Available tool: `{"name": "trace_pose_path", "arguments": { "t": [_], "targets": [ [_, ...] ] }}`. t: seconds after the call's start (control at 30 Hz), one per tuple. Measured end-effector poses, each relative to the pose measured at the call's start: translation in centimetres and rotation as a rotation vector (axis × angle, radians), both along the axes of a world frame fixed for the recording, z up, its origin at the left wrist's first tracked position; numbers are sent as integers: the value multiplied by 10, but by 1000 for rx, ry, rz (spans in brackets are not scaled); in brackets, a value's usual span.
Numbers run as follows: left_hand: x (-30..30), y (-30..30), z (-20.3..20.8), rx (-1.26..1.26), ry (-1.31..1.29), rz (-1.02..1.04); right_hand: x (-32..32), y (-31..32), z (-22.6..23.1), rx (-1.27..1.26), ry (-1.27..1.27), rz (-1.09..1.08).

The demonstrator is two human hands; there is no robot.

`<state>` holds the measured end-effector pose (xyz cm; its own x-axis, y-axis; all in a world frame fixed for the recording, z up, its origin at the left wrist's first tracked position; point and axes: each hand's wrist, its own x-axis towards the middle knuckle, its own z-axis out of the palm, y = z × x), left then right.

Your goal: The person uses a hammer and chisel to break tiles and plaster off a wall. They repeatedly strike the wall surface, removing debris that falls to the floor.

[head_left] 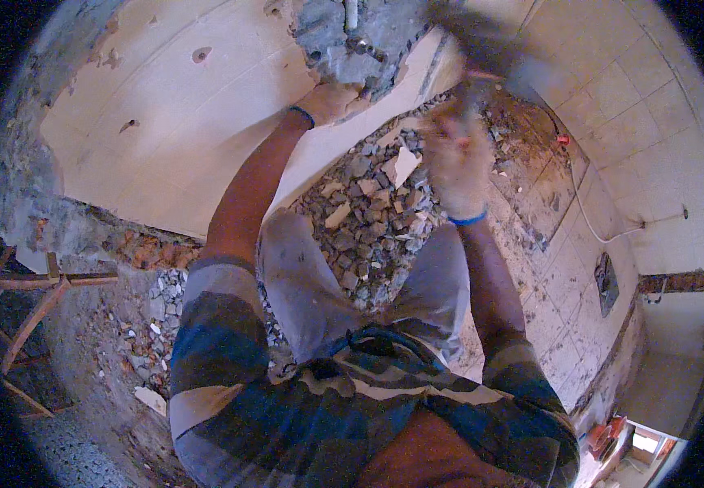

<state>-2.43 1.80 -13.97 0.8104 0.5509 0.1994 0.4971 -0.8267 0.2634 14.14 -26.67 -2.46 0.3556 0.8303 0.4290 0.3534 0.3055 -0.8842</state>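
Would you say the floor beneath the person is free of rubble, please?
No: broken tile and mortar rubble lies heaped on the floor between the person's legs, below the left hand pressed to the wall.

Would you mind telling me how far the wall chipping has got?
Done: a grey patch is bared and rubble covers the floor. In hand: the left hand presses beside the patch while the blurred right hand swings. Left: the pale wall remains largely intact.

Your left hand (332, 102) presses the broken wall (165, 122); your right hand (456, 154), blurred, is raised over rubble (368, 220).
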Motion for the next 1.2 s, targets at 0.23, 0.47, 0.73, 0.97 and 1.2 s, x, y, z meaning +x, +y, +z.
{"name": "trace_pose_path", "arguments": {
  "t": [0.23, 0.47, 0.73, 0.97, 1.2],
  "targets": [
    [-5, -12, -33, 288, 465, -221, 14, -26, -69, -522, -327, -60],
    [-5, -3, -43, 80, 201, -91, 40, -95, -72, -742, -262, -76],
    [-7, 17, -57, 380, 420, -399, 46, -214, -152, -959, -149, -168],
    [7, -3, -21, 296, 679, -113, 55, -272, -167, -965, -75, -242],
    [-49, -32, 67, 255, 12, -197, 69, -221, -161, -905, -279, -134]
  ]
}}
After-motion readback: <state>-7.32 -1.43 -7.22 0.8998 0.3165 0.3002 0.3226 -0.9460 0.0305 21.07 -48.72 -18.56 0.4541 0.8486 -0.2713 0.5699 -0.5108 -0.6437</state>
